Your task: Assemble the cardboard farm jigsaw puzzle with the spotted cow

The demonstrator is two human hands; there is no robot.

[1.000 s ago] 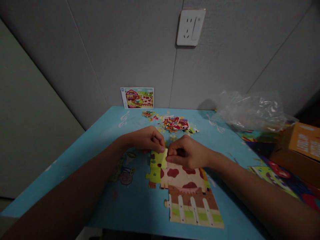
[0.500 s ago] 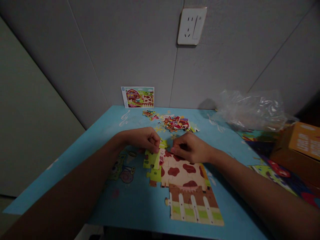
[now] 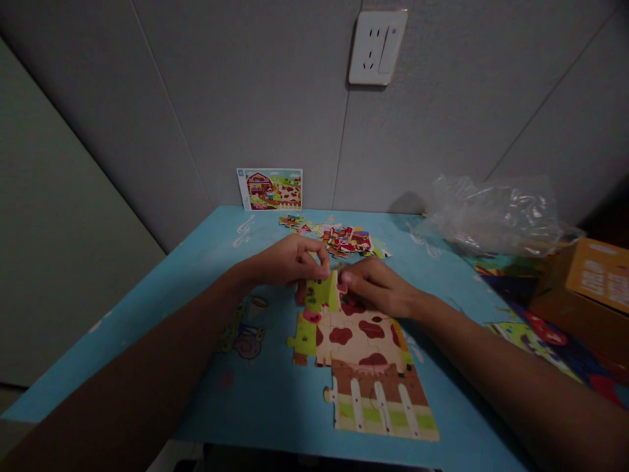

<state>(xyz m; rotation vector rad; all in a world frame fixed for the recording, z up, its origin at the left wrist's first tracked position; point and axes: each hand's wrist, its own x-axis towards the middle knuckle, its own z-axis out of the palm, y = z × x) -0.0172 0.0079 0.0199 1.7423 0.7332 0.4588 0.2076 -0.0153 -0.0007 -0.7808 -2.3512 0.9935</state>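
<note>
On a blue table (image 3: pixel 196 255) set against a grey wall (image 3: pixel 265 85), a partly joined puzzle (image 3: pixel 363 341) lies near the front edge, showing a brown-spotted cow's body above a white fence. The left hand (image 3: pixel 299 259) has thumb and fingertips pinched on the upper edge of a yellow-green section (image 3: pixel 319 293), which tilts up at the puzzle's upper left. The right hand (image 3: pixel 378 285) lies over the puzzle's far edge with its fingers curled under; whether they grip a piece cannot be told, and the hand hides part of that edge.

Just beyond both hands, a heap of loose pieces (image 3: pixel 346 241) lies on the table, many overlapping, with a smaller cluster (image 3: pixel 292 221) at its left. Behind that cluster a picture card (image 3: pixel 272 190) stands leaning on the wall, showing a red barn and a spotted cow. A crumpled clear plastic bag (image 3: pixel 496 216) sits at the table's far right corner, partly over its edge. Nearer, an orange box (image 3: pixel 584 282) stands beside the table, near a colourful printed surface (image 3: pixel 533 347). A white socket plate (image 3: pixel 378 47) is mounted on the wall above.
</note>
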